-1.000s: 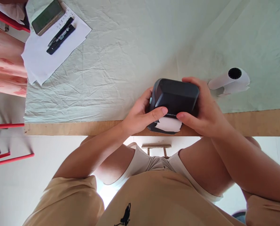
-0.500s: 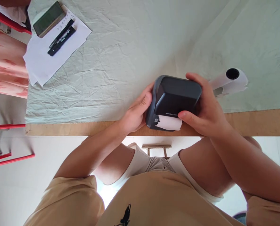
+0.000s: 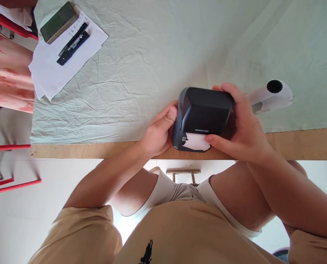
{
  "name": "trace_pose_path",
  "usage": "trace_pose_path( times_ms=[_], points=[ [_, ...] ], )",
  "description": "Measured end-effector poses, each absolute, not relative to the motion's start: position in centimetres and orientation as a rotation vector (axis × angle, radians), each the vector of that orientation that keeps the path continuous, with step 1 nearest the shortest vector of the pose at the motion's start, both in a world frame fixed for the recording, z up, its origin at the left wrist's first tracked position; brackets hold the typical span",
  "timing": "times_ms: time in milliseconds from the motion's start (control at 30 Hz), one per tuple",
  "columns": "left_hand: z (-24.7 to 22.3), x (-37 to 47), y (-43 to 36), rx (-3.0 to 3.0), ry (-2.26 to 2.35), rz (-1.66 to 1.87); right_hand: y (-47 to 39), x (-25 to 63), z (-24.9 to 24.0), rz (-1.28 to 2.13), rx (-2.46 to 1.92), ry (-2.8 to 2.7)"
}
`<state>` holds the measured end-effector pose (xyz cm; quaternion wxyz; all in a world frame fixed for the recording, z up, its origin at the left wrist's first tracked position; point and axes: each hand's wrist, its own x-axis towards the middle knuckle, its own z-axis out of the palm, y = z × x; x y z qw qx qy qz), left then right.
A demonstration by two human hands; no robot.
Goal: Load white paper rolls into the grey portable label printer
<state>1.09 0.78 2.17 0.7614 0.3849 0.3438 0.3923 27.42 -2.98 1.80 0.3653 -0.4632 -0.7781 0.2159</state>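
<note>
A black label printer marked NIIMBOT is held between both hands above the table's front edge. White label paper with a torn edge sticks out at its near side. My left hand grips the printer's left side, thumb up along the edge and the other fingers partly hidden behind it. My right hand wraps round the right side. Its thumb presses at the right end of the label paper, while its fingers curl over the far right corner.
A white roll of paper with a dark core lies right of the printer. At the far left, paper sheets bear a phone, a marker and a thin black pen. A green cloth covers the wood-edged table.
The printer has tipped slightly, so its top faces me more. My right thumb has shifted a little left on the label paper, and the right fingers have moved at the far corner.
</note>
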Motion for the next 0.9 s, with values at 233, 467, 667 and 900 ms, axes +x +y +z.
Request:
trace_pose_path(
  times_ms=[233,467,667,900],
  points=[
    [1.6,0.6,0.4,0.948,0.667,0.864,-3.4,26.8,2.1,0.296,-1.087,-1.824],
    [2.5,0.6,0.3,0.923,0.731,0.826,-3.6,24.7,3.2,0.164,-1.020,-1.633],
    [2.7,0.5,0.3,0.945,0.774,0.795,-2.9,24.9,3.9,0.195,-1.112,-1.575],
    [2.0,0.5,0.3,0.990,0.745,0.808,-2.4,24.9,4.3,-0.174,-1.140,-1.875]
  ],
)
